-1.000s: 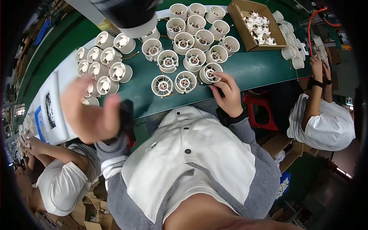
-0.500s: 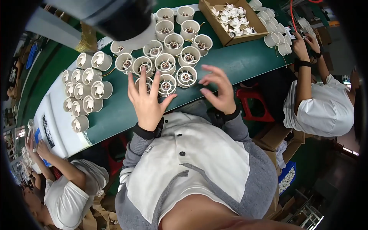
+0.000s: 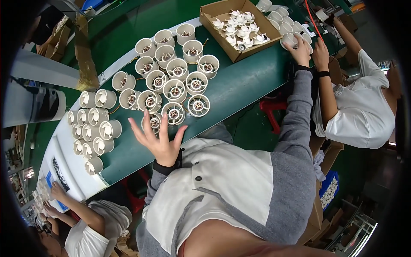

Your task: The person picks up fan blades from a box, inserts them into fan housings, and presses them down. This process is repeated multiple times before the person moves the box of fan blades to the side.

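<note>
My left hand [image 3: 159, 143], fingers spread and holding nothing, hovers at the near edge of a group of white cylindrical fan housings [image 3: 174, 90]. These stand open end up, with spoked centres and copper-coloured motor windings showing. Part of one housing [image 3: 152, 124] is hidden behind its fingers. My right arm stretches far to the right, and my right hand [image 3: 300, 55] closes its fingers round a white fan housing [image 3: 289, 40] at the edge of another cluster. Housings with white fan blades [image 3: 97, 115] lie on their sides at the left.
A cardboard box [image 3: 239, 53] of loose white fan blades stands at the back of the green table [image 3: 239, 81]. One co-worker's hand [image 3: 321, 55] is close beside my right hand, near a red cable [image 3: 314, 19]. Another person works at the lower left. A red stool [image 3: 270, 113] stands below the table edge.
My right hand has gone from beside the near housings to the far-right cluster and taken hold of one. My left hand stays spread by the near housings. The whole view has shifted.
</note>
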`<state>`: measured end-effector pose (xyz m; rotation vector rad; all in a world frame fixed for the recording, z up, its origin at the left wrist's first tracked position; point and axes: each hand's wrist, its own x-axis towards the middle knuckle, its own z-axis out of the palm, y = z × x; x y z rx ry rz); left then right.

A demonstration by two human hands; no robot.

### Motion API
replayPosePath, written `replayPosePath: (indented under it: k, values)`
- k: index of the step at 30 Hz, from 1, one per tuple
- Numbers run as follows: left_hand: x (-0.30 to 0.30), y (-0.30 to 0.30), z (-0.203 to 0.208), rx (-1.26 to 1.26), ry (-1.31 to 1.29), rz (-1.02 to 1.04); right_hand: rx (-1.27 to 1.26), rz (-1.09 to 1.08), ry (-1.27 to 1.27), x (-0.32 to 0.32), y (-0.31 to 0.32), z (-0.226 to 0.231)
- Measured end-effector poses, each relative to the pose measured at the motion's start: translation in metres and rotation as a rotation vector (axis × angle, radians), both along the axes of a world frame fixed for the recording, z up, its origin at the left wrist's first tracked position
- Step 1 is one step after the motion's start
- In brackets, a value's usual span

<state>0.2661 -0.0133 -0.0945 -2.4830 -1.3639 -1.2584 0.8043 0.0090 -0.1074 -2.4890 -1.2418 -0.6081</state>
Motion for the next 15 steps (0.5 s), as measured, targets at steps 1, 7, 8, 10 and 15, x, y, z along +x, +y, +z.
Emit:
replayPosePath:
  k: [1, 7, 8, 10, 15]
  values:
    - [0.001, 0.0, 0.0, -0.004, -0.011, -0.006, -0.043, 0.015, 0.089, 0.004, 0.001, 0.005]
    - [0.002, 0.006, 0.0, -0.041, 0.027, -0.022, -0.116, 0.198, 0.232, -0.011, -0.008, 0.025]
    - [0.002, 0.006, -0.001, -0.044, 0.033, -0.028, -0.079, 0.238, 0.253, -0.018, -0.017, 0.021]
    - [0.001, 0.004, -0.002, -0.056, 0.038, -0.028, -0.013, 0.324, 0.295, -0.039, -0.04, 0.017]
    - [0.003, 0.004, -0.006, -0.066, 0.069, -0.055, 0.005, 0.515, 0.321, -0.122, -0.074, 0.029]
